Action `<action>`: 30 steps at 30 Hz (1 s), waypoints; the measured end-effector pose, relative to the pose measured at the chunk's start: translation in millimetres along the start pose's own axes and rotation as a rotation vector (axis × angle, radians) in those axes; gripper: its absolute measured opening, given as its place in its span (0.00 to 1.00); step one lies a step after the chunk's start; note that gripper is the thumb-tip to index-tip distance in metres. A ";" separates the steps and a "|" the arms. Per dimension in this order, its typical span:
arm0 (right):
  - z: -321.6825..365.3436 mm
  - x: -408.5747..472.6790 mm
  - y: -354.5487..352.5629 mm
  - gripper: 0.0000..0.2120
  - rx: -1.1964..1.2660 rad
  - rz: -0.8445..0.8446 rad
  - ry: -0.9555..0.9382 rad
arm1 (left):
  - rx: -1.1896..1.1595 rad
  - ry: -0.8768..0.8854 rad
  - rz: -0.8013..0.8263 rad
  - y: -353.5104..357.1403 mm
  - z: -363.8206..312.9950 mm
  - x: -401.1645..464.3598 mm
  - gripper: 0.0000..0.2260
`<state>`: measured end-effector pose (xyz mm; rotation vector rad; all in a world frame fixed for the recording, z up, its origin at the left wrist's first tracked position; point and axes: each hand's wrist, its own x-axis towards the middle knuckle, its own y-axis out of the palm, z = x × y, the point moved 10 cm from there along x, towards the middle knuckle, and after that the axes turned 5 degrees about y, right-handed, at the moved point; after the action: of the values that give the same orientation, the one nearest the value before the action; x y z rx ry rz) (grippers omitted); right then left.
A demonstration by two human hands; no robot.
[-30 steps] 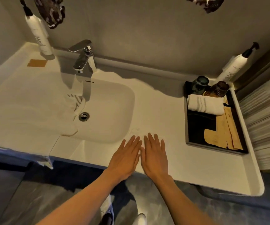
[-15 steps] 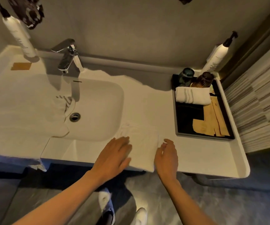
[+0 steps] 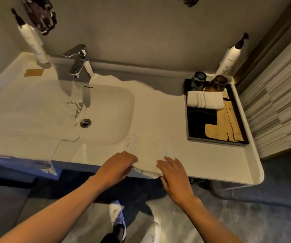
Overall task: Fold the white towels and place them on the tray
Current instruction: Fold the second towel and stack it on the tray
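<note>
A small white towel (image 3: pixel 147 151) lies flat on the white counter near its front edge, its near hem hanging slightly over. My left hand (image 3: pixel 116 166) pinches the towel's near left corner. My right hand (image 3: pixel 173 171) rests on the near right corner with fingers spread. A black tray (image 3: pixel 200 125) stands at the counter's right end; a folded white towel with grey stripes (image 3: pixel 205 99) lies across its far part. Another white towel with stripes (image 3: pixel 32 116) is spread over the counter's left side, draping into the sink.
The sink basin (image 3: pixel 109 113) with a chrome tap (image 3: pixel 79 62) is at centre left. On the tray are two dark glasses (image 3: pixel 208 81) and tan paper packets (image 3: pixel 225 123). Pump bottles stand at back left (image 3: pixel 31 39) and back right (image 3: pixel 230 58).
My hands moved apart from the middle of the small towel to its near corners at the counter edge. The left hand has closed on its corner.
</note>
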<state>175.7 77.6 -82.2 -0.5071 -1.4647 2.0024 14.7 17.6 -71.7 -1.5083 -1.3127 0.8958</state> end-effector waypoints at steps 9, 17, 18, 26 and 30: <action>-42.4 37.3 -6.3 0.08 0.614 0.059 0.444 | -0.745 -0.537 -0.236 -18.2 56.6 11.1 0.09; -65.1 63.3 -0.6 0.15 0.542 0.036 0.771 | -0.611 -0.664 -0.206 -7.8 81.2 49.8 0.14; -65.8 65.0 -0.5 0.16 0.488 0.024 0.799 | -0.551 -0.674 -0.198 -7.5 83.7 52.9 0.15; -61.9 64.4 7.6 0.19 0.391 -0.007 1.111 | -0.234 -0.740 -0.128 -10.5 88.1 61.5 0.22; -61.3 56.9 -3.3 0.22 0.329 -0.032 1.151 | -0.387 -0.913 -0.012 -2.3 101.0 37.6 0.29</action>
<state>172.0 160.0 -96.2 -1.1925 -0.4183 1.3994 -73.9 72.2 -99.9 -1.3980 -2.2433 1.4743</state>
